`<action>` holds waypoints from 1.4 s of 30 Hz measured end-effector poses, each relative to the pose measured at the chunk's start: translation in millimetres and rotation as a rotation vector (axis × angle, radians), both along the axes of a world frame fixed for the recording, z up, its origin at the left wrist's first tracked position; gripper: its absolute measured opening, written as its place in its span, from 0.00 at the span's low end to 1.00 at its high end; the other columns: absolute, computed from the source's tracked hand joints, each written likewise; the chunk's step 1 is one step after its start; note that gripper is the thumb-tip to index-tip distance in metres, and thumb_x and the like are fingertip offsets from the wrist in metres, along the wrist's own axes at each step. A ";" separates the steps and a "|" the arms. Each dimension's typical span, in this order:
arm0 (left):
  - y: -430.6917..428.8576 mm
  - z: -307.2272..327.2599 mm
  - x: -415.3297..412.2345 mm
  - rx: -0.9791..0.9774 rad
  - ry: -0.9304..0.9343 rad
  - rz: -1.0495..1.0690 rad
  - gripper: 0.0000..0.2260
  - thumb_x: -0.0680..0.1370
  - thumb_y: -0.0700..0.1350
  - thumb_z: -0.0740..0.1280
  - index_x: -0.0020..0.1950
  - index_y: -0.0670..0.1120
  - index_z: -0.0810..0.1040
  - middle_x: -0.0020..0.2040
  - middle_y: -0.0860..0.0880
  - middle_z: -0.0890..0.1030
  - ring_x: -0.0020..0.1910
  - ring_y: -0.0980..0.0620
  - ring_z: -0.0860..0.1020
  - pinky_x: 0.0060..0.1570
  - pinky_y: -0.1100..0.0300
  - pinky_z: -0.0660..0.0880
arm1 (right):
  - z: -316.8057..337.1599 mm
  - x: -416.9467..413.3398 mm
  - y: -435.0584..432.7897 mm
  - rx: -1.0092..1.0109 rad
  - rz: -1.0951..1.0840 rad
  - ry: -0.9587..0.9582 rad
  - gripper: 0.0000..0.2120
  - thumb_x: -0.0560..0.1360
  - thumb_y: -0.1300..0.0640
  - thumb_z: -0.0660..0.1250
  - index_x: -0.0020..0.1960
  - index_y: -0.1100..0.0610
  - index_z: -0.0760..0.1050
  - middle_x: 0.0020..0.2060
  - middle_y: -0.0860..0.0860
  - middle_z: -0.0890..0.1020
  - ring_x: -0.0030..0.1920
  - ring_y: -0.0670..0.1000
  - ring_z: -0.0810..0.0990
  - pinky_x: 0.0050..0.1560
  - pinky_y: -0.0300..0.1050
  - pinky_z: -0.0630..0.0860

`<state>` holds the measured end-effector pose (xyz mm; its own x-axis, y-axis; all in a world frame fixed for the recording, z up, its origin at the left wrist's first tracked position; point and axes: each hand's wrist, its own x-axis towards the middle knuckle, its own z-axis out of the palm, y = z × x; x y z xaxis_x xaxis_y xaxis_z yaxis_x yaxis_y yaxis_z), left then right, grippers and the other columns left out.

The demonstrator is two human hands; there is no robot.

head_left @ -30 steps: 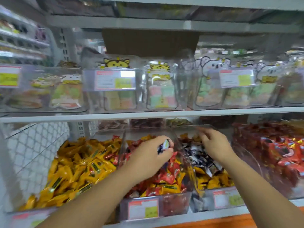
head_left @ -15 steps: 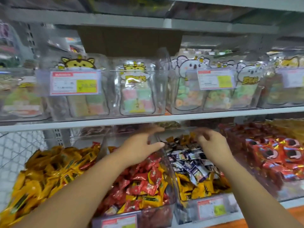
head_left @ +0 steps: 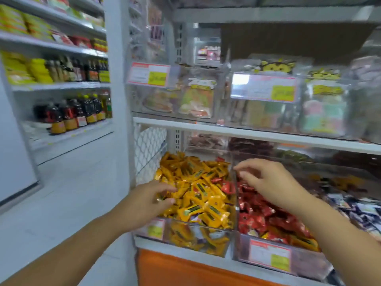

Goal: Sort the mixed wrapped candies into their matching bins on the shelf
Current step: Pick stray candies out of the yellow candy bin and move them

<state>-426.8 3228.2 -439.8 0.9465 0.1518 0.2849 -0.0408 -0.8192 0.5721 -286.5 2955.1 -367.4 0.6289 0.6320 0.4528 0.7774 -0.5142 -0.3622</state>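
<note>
The left hand lay on the near-left part of the yellow candies, thumb and forefinger curled and a little apart with yellow wrappers between them. Whether they had closed on one piece could not be told through the blur. The right hand hung with bent fingers over the back of the red candies, its fingertips beside the clear wall that parts the two bins. Nothing showed between them, so its hold could not be told either. A second earlier the left hand had carried a blue-and-white piece above the red bin, and half a second earlier it had reached toward the blue-and-white candies. That piece was no longer in the hand, so it had probably been dropped where it belonged. Both hands had since shifted one bin to the left: the left from the red bin to the yellow bin, the right from the blue-and-white bin to the red one. The view had swung left with them, bringing the side shelf of bottles into sight. The sorting seemed to have moved on to a fresh pair of bins. Stray red pieces lay among the yellow ones against the wall, and some yellow wrappers showed low at the front of the red bin, so mixed pieces remained.
</note>
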 end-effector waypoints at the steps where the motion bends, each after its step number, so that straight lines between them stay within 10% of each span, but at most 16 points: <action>1: 5.1 -3.6 -4.1 -0.006 0.008 -0.003 0.13 0.76 0.54 0.69 0.60 0.61 0.77 0.56 0.63 0.77 0.55 0.67 0.75 0.58 0.62 0.73 | -0.7 -4.4 13.6 -0.036 0.059 0.012 0.08 0.75 0.58 0.70 0.52 0.49 0.83 0.45 0.37 0.80 0.47 0.38 0.77 0.48 0.26 0.66; 13: 15.3 -20.8 -14.2 -0.022 -0.028 -0.064 0.12 0.76 0.54 0.69 0.59 0.59 0.79 0.48 0.61 0.76 0.48 0.62 0.77 0.50 0.65 0.75 | -39.2 -20.3 112.5 -0.891 0.220 0.313 0.26 0.74 0.61 0.68 0.69 0.43 0.71 0.62 0.44 0.76 0.44 0.43 0.74 0.39 0.34 0.69; 26: 2.7 -5.2 -8.4 -0.053 0.012 -0.088 0.08 0.75 0.49 0.71 0.54 0.57 0.82 0.44 0.59 0.78 0.46 0.62 0.75 0.44 0.70 0.73 | -18.6 -12.4 92.0 -0.513 0.209 0.292 0.04 0.75 0.55 0.70 0.43 0.46 0.79 0.42 0.42 0.81 0.45 0.43 0.78 0.45 0.37 0.73; 34: -12.1 1.2 9.2 -0.070 0.174 -0.154 0.11 0.74 0.50 0.72 0.56 0.54 0.82 0.43 0.59 0.82 0.40 0.66 0.77 0.40 0.72 0.71 | -19.9 -29.7 88.5 -0.799 0.339 0.364 0.15 0.74 0.59 0.69 0.55 0.41 0.80 0.44 0.50 0.79 0.41 0.52 0.74 0.40 0.45 0.69; 42: -24.2 8.0 35.2 -0.123 0.428 -0.270 0.05 0.74 0.46 0.73 0.47 0.55 0.86 0.37 0.61 0.83 0.42 0.54 0.82 0.44 0.64 0.78 | -5.9 -15.1 67.2 -0.464 0.129 0.261 0.10 0.73 0.57 0.73 0.53 0.49 0.79 0.41 0.42 0.78 0.38 0.41 0.77 0.40 0.36 0.73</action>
